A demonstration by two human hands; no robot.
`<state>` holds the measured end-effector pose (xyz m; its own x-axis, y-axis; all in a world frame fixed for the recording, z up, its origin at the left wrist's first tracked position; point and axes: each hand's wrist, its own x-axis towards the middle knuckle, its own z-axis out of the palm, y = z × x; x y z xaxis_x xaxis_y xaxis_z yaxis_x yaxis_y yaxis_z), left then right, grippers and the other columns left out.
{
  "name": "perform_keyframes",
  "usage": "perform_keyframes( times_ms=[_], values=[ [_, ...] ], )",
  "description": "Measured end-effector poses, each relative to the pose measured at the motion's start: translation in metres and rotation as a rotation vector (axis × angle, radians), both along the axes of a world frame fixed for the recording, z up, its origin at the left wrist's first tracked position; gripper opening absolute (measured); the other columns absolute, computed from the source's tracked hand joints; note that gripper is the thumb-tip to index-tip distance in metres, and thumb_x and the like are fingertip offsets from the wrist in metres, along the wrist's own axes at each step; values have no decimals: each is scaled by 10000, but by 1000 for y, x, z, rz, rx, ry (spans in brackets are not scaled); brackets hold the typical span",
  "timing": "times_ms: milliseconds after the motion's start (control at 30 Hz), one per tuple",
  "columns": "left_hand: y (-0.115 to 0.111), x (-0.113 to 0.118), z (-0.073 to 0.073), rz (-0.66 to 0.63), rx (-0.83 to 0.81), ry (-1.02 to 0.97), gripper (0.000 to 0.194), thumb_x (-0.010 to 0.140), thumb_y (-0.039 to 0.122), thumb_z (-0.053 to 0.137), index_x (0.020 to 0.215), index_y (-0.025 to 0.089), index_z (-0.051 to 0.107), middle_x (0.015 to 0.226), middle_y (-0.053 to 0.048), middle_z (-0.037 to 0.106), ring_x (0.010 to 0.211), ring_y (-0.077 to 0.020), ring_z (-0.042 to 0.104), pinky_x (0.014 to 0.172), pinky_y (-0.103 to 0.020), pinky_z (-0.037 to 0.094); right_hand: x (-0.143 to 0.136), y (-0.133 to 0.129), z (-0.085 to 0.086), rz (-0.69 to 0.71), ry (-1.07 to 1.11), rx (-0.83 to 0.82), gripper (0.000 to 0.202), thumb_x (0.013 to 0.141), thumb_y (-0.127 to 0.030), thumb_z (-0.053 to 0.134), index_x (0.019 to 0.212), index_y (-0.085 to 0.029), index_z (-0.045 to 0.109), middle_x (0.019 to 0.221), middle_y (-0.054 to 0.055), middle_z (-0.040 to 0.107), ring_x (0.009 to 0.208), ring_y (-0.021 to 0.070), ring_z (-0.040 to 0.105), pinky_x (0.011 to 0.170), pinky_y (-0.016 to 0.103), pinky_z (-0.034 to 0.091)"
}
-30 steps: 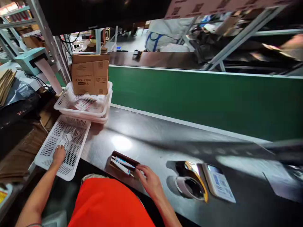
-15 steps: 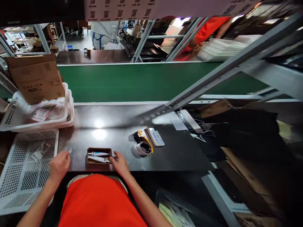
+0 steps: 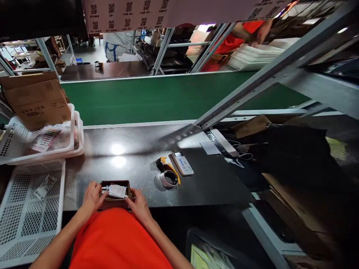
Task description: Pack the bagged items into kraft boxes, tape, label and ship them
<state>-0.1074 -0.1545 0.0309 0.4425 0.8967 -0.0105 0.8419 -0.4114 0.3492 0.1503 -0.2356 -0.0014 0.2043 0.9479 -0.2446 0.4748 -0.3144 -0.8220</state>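
A small open brown cardboard box [image 3: 114, 203] sits at the table's near edge, close against my body. Inside lies a white paper slip [image 3: 117, 191], covering most of the tubes beneath it; a bit of one white-and-blue tube [image 3: 105, 189] shows at the left. My left hand [image 3: 92, 198] grips the box's left end, its thumb reaching over the rim beside the slip. At the opposite end, my right hand [image 3: 139, 204] holds the side, thumb at the near corner.
A tape dispenser [image 3: 169, 178] and a phone-like device [image 3: 182, 163] lie right of the box. White baskets [image 3: 63, 186] stand at left, one holding a small packet [image 3: 45, 187]. Beyond the table runs a green conveyor belt [image 3: 140, 101]. A slanted metal post [image 3: 238, 99] crosses the right side.
My left hand has moved right from beside the basket to the box. A white slip now lies over the tubes. The box sits slightly nearer my body; my right hand stays at its right end.
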Motion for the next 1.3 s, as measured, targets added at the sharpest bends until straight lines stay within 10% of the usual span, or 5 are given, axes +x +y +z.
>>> perform_keyframes(
  times_ms=[433,767,967,1167,1300],
  values=[
    [-9,59,-9,-143,-262,289,766,900,735,602,1248,61,704,1264,-264,652,1177,-417,602,1009,-525,504,-27,21,3,538,-525,-138,677,835,-103,607,1508,-81,537,1473,274,564,1242,386,626,1039,483,548],
    [3,35,-61,-288,197,9,595,984,590,609,1394,160,658,1512,-225,577,1433,-407,494,1197,-599,346,1,47,-15,657,-340,99,302,901,-273,666,1187,-209,737,1216,126,676,1125,284,642,1025,427,555],
    [-4,26,-87,-184,181,114,544,1078,365,454,1559,117,507,1628,-203,471,1543,-349,404,1276,-588,266,7,36,-44,349,-388,172,618,984,-245,518,1585,-137,421,1561,228,464,1457,338,470,1167,566,461],
    [-33,-9,-98,-274,162,190,552,1030,352,558,1578,304,518,1668,-132,432,1541,-428,373,1217,-686,302,3,40,-51,824,-421,242,622,969,-253,561,1584,-195,488,1656,157,449,1583,322,334,1243,605,346],
    [-22,-13,-98,-329,152,141,629,1006,484,613,1593,288,501,1685,-166,390,1538,-449,354,1184,-634,378,38,50,-38,848,-395,239,625,990,-366,564,1590,-214,474,1667,150,433,1598,312,303,1282,644,227]
  ],
)
